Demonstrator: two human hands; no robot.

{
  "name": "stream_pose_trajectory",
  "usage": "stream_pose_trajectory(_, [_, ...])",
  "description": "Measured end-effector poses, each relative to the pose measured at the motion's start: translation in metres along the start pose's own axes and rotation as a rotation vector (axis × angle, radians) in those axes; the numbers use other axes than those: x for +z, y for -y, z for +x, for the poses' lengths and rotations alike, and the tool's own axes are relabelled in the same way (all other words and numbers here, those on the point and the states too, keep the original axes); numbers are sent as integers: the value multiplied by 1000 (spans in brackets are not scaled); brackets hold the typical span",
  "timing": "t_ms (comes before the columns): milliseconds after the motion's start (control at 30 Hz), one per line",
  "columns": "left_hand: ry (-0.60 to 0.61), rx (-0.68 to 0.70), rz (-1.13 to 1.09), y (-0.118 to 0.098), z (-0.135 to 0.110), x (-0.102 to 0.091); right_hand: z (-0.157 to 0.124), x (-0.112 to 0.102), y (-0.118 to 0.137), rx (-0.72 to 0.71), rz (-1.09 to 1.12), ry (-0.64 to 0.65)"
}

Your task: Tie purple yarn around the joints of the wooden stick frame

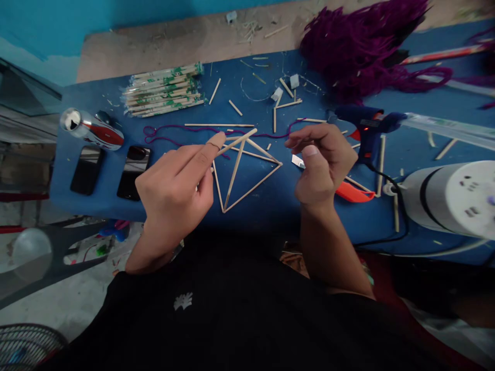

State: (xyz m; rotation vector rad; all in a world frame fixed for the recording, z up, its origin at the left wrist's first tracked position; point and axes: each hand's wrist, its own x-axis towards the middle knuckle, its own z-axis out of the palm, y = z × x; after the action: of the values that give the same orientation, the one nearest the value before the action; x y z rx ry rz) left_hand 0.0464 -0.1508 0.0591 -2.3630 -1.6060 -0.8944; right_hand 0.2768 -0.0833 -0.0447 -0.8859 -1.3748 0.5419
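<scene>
Head view: left hand (pixel 176 178) pinches one stick of the stick frame (pixel 247 170), steadying it on the blue table (pixel 270 216). Right hand (pixel 323 162) loosely curled just right of frame, pinching purple yarn (pixel 185 135). Glue gun (pixel 363 129) parked nearby.

Can't read any text here tbh, the green print on the paper-wrapped chopstick bundle (pixel 164 90) is too blurry.

Left hand (pixel 174 188) holds a stick frame (pixel 247 172) while right hand (pixel 323 162) pinches purple yarn (pixel 270 135).
</scene>
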Motion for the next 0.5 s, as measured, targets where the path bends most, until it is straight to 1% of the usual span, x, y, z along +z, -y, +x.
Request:
stream_pose_trajectory(133, [1,-4,9,0,1,-2,-2,0,1,-20,-46,33])
stream_pose_trajectory(233, [-28,8,15,1,1,-3,-2,1,2,-37,-90,47])
stream_pose_trajectory(500, [-76,8,-4,5,-4,-4,-1,2,3,-44,-139,30])
